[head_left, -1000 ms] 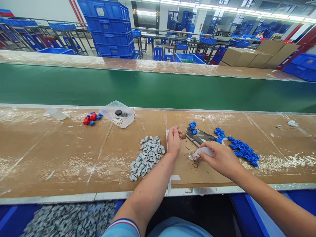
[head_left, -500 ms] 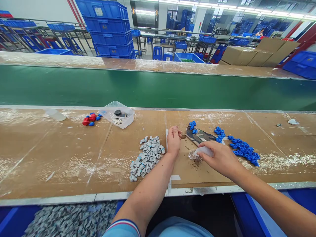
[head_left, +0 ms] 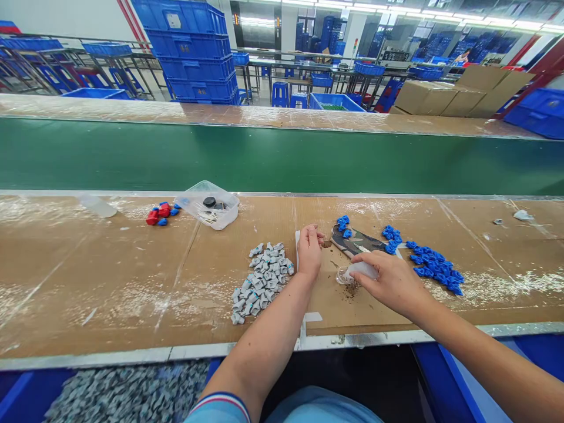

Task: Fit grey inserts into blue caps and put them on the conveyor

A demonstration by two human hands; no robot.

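Note:
My right hand [head_left: 392, 281] grips a small translucent white bottle [head_left: 363, 269], tilted so that its end meets a small clear round dish [head_left: 342, 275] on the cardboard. Dark brown specks lie around that dish. To its left, my left hand [head_left: 310, 249] is raised with fingers curled together; whatever they may hold is hidden. A camouflage-patterned cloth piece [head_left: 359, 242] lies behind the bottle, with a few blue parts [head_left: 343, 226] on its left end. Beside my left forearm spreads a pile of grey plastic parts [head_left: 263, 281]. More blue parts [head_left: 434, 265] are heaped right of my right hand.
A clear plastic tub [head_left: 227, 218] with a black round item and thin sticks stands at the left, near red parts [head_left: 157, 213] and a translucent bottle [head_left: 97, 205]. Beyond the cardboard runs a green conveyor belt [head_left: 264, 160]. A bin of grey parts [head_left: 127, 392] sits below the front edge.

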